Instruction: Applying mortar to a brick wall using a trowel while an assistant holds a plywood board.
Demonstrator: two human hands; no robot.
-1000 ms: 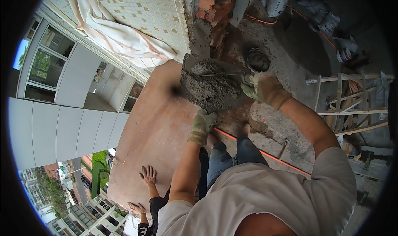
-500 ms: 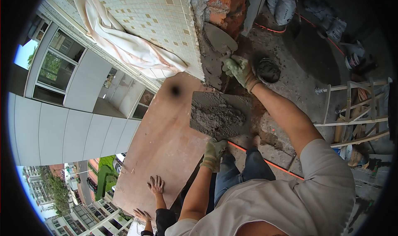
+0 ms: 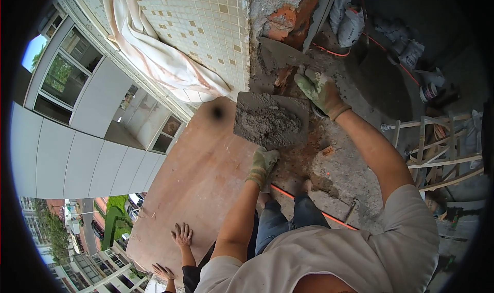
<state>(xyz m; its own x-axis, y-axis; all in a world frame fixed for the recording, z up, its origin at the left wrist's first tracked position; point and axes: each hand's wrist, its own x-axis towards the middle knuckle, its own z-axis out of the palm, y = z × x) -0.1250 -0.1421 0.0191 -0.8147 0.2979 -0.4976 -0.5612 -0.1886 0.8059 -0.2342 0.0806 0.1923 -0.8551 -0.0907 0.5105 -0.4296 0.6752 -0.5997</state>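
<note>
My left hand (image 3: 263,164), in a pale green work glove, is closed at the near edge of a square plasterer's hawk (image 3: 302,108). A heap of wet grey mortar (image 3: 268,121) lies on the hawk. My right hand (image 3: 321,92), gloved too, is closed around the handle end of a trowel (image 3: 280,54); the handle itself is hidden. The trowel's flat blade lies at the broken edge of the wall (image 3: 262,79), where grey mortar and orange brick show. Whether the blade presses on the wall I cannot tell.
Below left, a co-worker's two hands (image 3: 182,235) rest on a reddish board (image 3: 193,162), with street and buildings beyond. White cloth (image 3: 154,51) hangs on the tiled wall (image 3: 190,15). Right are bags (image 3: 351,26), a wooden frame (image 3: 437,144) and an orange hose (image 3: 334,219). My right hand partly hides a bucket (image 3: 319,112).
The hawk and my left hand have moved up toward the wall. My right hand has shifted right and slightly down, and the trowel blade has turned and moved right.
</note>
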